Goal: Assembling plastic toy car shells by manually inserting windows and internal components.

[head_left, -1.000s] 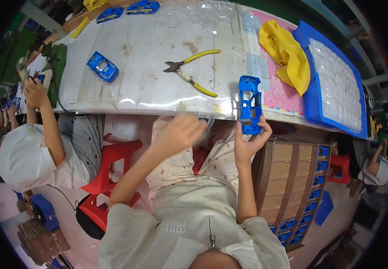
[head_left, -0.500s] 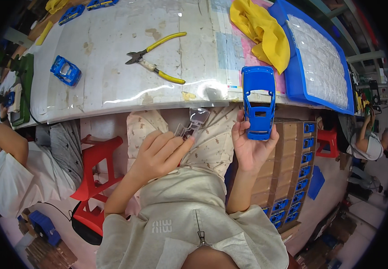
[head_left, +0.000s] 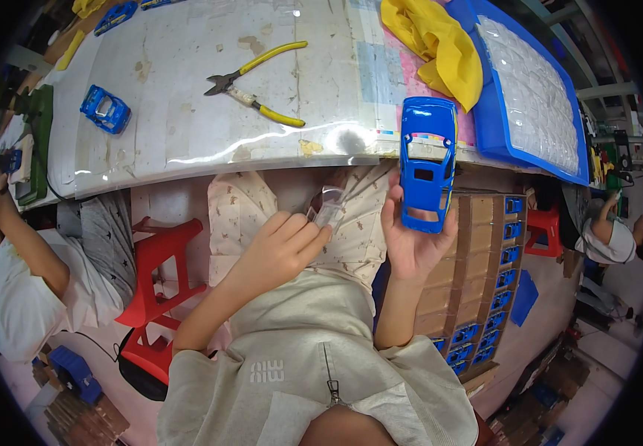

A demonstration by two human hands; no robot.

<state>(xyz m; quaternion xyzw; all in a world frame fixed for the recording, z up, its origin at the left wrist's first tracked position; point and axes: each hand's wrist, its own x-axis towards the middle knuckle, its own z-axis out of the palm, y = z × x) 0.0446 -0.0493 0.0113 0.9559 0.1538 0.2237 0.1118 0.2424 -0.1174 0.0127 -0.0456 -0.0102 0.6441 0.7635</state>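
My right hand (head_left: pixel 419 241) grips a blue toy car body (head_left: pixel 427 178) from below, at the table's near edge, its roof turned toward me and its window openings bare. Over my lap, my left hand (head_left: pixel 283 249) pinches a clear plastic window piece (head_left: pixel 329 209) between thumb and fingers. A gap separates the clear piece from the car body. Beyond both hands, diagonal cutters (head_left: pixel 258 83) with yellow handles lie spread on the white table (head_left: pixel 180 97). Another blue car body (head_left: pixel 105 110) rests farther left on it.
A blue tray (head_left: pixel 496 137) of clear plastic parts stands at the right, beside a yellow cloth (head_left: pixel 440 52). Below it, a compartmented box (head_left: pixel 429 316) holds several blue car bodies. A red stool (head_left: pixel 159 275) and a seated co-worker (head_left: pixel 31 297) are at my left.
The car body in my right hand has tipped, so more of its roof faces me. My left hand has shifted slightly right with the clear piece, which has turned.
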